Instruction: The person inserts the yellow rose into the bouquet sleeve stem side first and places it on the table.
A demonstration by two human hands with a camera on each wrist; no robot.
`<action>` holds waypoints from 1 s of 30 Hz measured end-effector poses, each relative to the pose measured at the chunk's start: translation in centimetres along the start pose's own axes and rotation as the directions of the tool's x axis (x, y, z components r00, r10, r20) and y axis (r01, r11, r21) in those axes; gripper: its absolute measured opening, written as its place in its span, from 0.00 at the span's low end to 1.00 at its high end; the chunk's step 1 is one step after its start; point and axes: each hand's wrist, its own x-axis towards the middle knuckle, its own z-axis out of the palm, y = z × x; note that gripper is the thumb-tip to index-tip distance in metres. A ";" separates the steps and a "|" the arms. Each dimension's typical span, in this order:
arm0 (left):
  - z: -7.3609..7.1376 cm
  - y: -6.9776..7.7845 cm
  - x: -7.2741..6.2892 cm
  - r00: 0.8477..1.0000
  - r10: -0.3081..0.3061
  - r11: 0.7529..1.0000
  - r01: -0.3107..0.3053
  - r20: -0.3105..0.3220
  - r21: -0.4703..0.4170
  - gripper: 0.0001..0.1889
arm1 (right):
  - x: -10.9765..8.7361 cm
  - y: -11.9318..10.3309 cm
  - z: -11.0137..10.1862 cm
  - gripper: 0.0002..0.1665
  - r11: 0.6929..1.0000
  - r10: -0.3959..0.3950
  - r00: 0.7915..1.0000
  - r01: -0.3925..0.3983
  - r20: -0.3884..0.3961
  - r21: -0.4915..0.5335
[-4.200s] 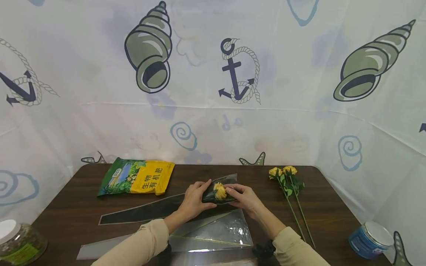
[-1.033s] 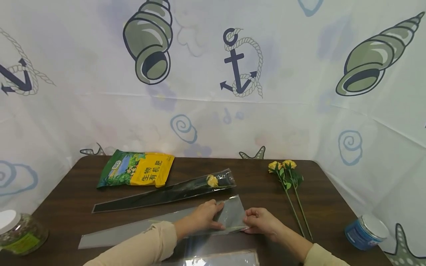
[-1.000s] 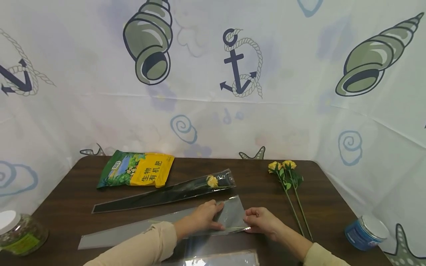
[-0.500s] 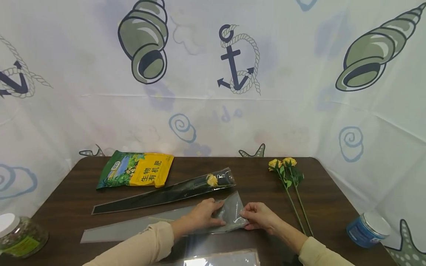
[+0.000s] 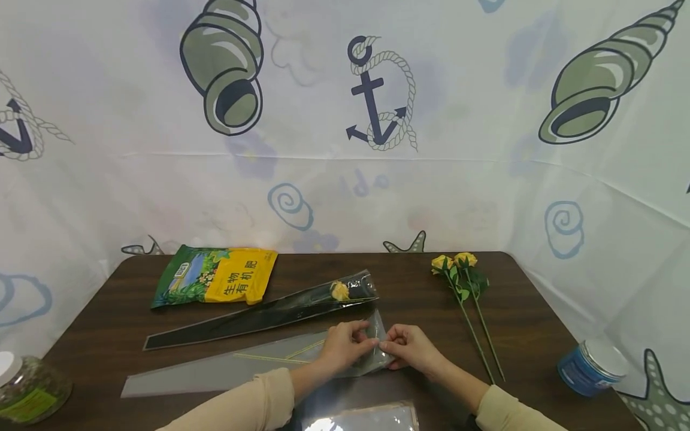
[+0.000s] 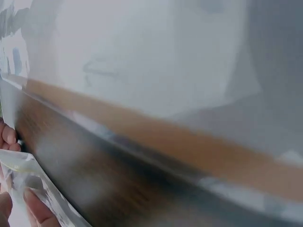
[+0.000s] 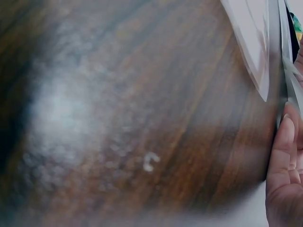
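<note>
A long tapered grey plastic flower sleeve (image 5: 205,370) lies across the table, its wide mouth at the right. My left hand (image 5: 345,345) pinches the sleeve near that mouth, thumb and fingers on the film. Facing it, my right hand (image 5: 414,348) pinches the mouth's edge between thumb and forefinger. In the left wrist view, left fingers (image 6: 40,208) show against the clear film. The right hand (image 7: 284,189) is partly cut off in the right wrist view. Just behind, a black sleeve (image 5: 242,326) holds a yellow rose (image 5: 339,291).
Two yellow roses (image 5: 454,263) with long stems lie at the right. A fertilizer bag (image 5: 215,275) lies at the back left. A blue can (image 5: 590,368) stands right, a lidded jar (image 5: 35,389) left. A clear flat packet (image 5: 366,418) lies at the front.
The black sleeve with its rose was let go and lies behind. Both hands went to the grey sleeve's mouth; the left hand has since shifted right, closer to the right hand.
</note>
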 end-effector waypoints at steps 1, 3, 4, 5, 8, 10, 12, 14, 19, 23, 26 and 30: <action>0.0 0.1 0.0 1.000 0.004 1.000 -0.004 -0.009 0.009 0.24 | 0.0 0.0 0.0 0.11 1.000 -0.001 1.000 0.001 -0.004 -0.003; 0.1 0.2 -0.1 1.000 0.015 0.999 -0.015 -0.025 0.028 0.24 | 0.1 0.1 0.1 0.11 1.000 -0.009 1.000 0.009 -0.015 -0.010; 0.2 0.2 -0.1 0.999 0.022 0.999 -0.021 -0.034 0.033 0.23 | 0.1 0.1 0.1 0.11 1.000 -0.015 1.000 0.014 -0.019 -0.017; 0.2 0.2 -0.1 0.999 0.026 0.999 -0.025 -0.041 0.040 0.23 | 0.1 0.2 0.1 0.11 1.000 -0.021 1.000 0.020 -0.022 -0.022; 0.3 0.1 0.0 0.997 0.041 0.997 -0.036 -0.064 0.065 0.20 | 0.2 0.3 0.2 0.12 0.999 -0.038 0.999 0.037 -0.027 -0.032; 0.5 0.0 0.0 0.996 0.047 0.996 -0.041 -0.076 0.076 0.19 | 0.2 0.4 0.3 0.13 0.999 -0.044 0.999 0.043 -0.026 -0.032; 0.6 -0.2 0.0 0.995 0.049 0.995 -0.042 -0.081 0.086 0.18 | 0.2 0.4 0.3 0.13 0.999 -0.043 0.999 0.043 -0.026 -0.028; 0.6 -0.2 0.1 0.995 0.054 0.995 -0.046 -0.089 0.092 0.17 | 0.1 0.3 0.2 0.13 0.999 -0.036 0.999 0.035 -0.026 -0.021; 0.6 -0.3 0.1 0.991 0.078 0.993 -0.067 -0.111 0.099 0.17 | 0.0 0.1 0.1 0.14 0.999 0.024 0.999 -0.023 -0.027 0.036; 0.5 -0.1 -0.1 0.992 0.071 0.995 -0.063 -0.107 0.077 0.18 | 0.1 0.0 0.1 0.14 0.996 0.060 0.997 -0.057 -0.052 0.068; 0.3 0.2 -0.3 0.993 0.060 0.997 -0.055 -0.103 0.049 0.19 | 0.3 0.1 0.2 0.12 0.995 0.065 0.995 -0.059 -0.080 0.076; 0.0 0.7 -0.6 0.993 0.050 0.999 -0.051 -0.105 -0.011 0.20 | 0.5 0.0 0.3 0.11 0.994 0.076 0.991 -0.067 -0.109 0.085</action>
